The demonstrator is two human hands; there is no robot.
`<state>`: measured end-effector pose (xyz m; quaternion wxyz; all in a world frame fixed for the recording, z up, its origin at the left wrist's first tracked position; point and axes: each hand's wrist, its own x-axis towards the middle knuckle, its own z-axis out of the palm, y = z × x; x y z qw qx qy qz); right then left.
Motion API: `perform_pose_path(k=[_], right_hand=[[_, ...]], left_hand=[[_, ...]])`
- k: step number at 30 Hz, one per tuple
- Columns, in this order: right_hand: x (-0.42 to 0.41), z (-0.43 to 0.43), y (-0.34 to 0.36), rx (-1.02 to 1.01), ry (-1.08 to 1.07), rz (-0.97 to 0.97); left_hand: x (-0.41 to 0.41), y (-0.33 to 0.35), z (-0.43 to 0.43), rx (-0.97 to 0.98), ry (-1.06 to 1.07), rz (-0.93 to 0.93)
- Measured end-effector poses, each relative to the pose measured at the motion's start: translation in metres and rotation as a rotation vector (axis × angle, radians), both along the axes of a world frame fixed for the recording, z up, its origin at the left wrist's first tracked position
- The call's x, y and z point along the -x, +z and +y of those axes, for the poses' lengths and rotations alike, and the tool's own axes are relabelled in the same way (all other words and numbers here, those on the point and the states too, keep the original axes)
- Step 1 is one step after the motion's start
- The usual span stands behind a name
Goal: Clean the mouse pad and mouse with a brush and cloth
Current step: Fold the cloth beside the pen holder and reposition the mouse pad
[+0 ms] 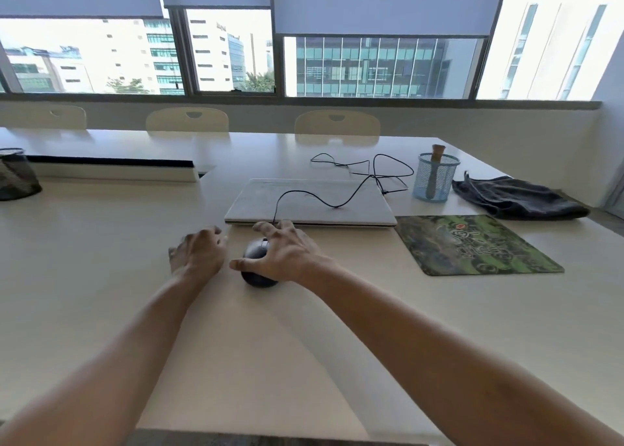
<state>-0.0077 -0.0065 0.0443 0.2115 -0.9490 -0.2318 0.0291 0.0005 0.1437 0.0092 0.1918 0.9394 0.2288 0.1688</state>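
Head view looks down both bare forearms onto a long, pale cream desk (101, 260) that runs toward a wall of windows (381, 67) with grey blinds (381, 3) half lowered and office blocks outside. Three cream chair backs (187, 119) stand along the far edge. A closed white laptop (304, 195) lies at the desk's middle, with a thin black cable (337, 205) looping across its lid. Just before the laptop's near edge sits the dark mouse (253, 249), on bare desk and well apart from the green camouflage mouse pad (472, 246), which lies beside the laptop toward the right edge. The right hand (287, 253) cups the mouse, its thumb curled against the left flank and its fingers spread over the front, hiding most of the shell. The left hand (199, 253) rests just beside the mouse with its fingers loosely bent and blurred. Toward the far right corner a blue mesh cup (435, 178) holds the brush (438, 150), of which only the handle shows clearly, and the dark cloth (513, 197) lies crumpled next to the cup. A black mesh holder (17, 175) is cut off at the left edge.
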Motion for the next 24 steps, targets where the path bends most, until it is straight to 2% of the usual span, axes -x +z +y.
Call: perform_pose_path(k=[7, 13, 18, 24], right_hand=[[0.014, -0.001, 0.012, 0.16, 0.016, -0.042], [0.014, -0.015, 0.01, 0.04, -0.017, -0.11], [-0.02, -0.059, 0.008, -0.118, -0.212, -0.178], [-0.059, -0.158, 0.007, -0.121, -0.451, -0.235]], left_hand=[[0.0, -0.003, -0.007, -0.081, -0.07, 0.048], [-0.003, -0.003, -0.025, -0.094, -0.145, 0.041], [-0.011, -0.002, -0.052, -0.12, -0.204, 0.017], [-0.026, -0.001, -0.11, -0.164, -0.309, -0.025]])
